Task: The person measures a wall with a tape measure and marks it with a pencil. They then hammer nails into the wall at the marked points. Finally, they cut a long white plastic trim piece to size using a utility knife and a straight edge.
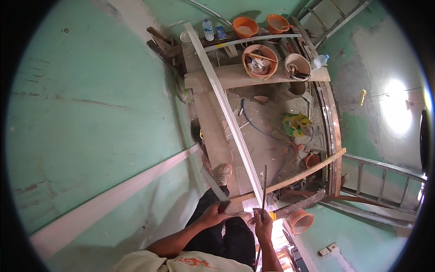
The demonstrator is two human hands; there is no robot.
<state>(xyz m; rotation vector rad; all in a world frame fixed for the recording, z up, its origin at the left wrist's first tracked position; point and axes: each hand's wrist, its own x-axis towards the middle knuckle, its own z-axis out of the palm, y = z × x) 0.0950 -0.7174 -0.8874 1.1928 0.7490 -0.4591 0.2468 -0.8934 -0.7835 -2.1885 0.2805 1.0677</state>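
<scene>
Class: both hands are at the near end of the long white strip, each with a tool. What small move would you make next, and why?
Probably steady the strip with the left hand before working it: the right hand holds a thin rod upright at its near end, and the strip's length runs unsupported across the planks.

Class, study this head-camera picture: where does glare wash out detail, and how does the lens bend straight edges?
Head view: glare burns out a patch on the green wall at right and the spot beside the right hand; the long white moulding and ladder bow toward the rim; black corners frame the fisheye circle.
</scene>
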